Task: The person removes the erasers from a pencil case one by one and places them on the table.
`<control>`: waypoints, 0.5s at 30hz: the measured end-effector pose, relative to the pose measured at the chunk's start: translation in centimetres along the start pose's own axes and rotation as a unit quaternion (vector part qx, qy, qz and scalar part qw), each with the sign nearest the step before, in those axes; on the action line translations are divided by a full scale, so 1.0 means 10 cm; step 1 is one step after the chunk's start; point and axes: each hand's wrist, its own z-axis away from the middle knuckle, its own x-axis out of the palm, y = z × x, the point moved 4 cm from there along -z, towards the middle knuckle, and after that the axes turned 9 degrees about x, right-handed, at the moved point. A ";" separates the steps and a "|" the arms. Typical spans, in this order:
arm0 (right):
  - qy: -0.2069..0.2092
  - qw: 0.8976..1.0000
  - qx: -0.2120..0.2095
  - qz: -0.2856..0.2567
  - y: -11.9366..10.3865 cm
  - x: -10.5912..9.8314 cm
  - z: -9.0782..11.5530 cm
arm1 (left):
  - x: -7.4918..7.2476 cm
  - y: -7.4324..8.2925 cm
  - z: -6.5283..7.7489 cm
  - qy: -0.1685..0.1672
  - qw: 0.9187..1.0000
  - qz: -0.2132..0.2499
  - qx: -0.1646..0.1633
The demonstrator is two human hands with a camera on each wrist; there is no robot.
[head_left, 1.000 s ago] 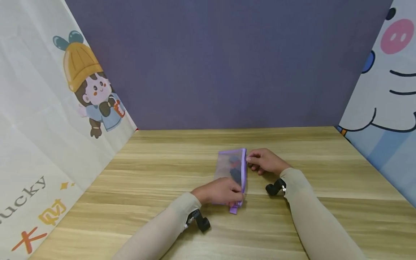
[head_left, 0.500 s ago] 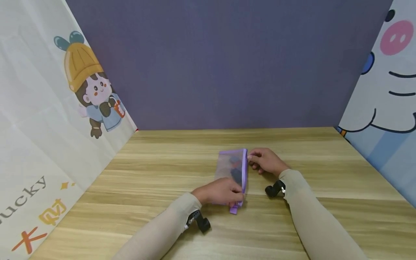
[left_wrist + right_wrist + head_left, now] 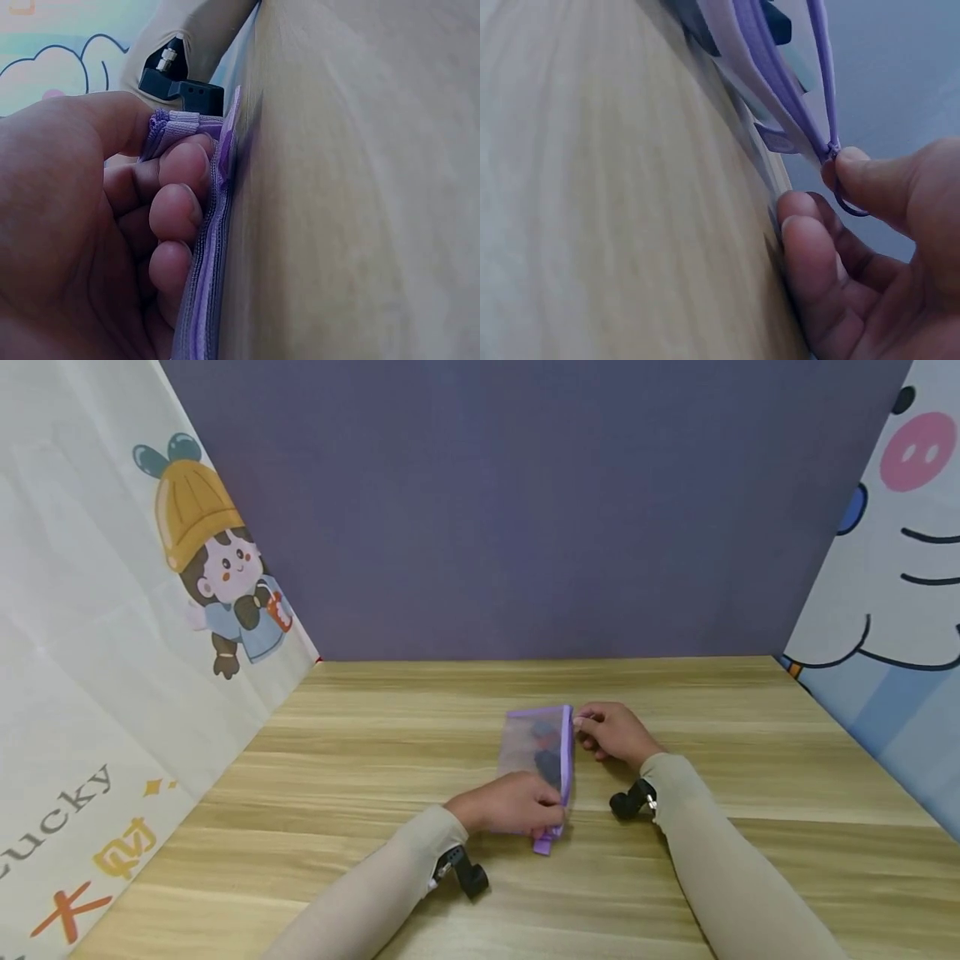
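- Scarcely anything has shifted since a second ago: both hands and the pouch keep their places, and only the head view sits slightly differently.
- Writing on the left cloth (image 3: 82, 610) reads "Lucky" (image 3: 52, 821) in grey, its first letter cut by the picture's edge; a yellow character (image 3: 123, 847) and a red-orange character (image 3: 71, 910) below it are too stylised to read surely.
- On the same cloth, a cartoon figure (image 3: 247, 614) wears a yellow cap topped with two green leaves.
- Light wood grain covers the surface (image 3: 360, 735), which meets a plain grey-purple panel (image 3: 480, 510) at the back.
- To the right hangs a white and blue cloth (image 3: 885, 593) printed with a pink snout (image 3: 918, 452).
- Near the middle of the surface lies the purple-edged mesh pouch (image 3: 521, 747), dark contents (image 3: 549, 767) showing through.
- The left hand (image 3: 510, 803) grips the pouch's near end, fingers curled at the zip edge, beside a small purple tab (image 3: 543, 846).
- The right hand (image 3: 617, 731) pinches the zip pull (image 3: 846, 205) at the far corner.
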 end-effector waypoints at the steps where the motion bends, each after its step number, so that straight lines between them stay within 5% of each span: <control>1: 0.002 1.000 0.000 -0.001 0.00 0.00 0.00 | 0.00 0.00 -0.01 0.000 1.000 -0.001 0.001; 15: -0.007 0.999 0.012 -0.036 -0.03 -0.04 0.00 | 0.01 0.01 -0.03 -0.003 1.000 -0.019 0.007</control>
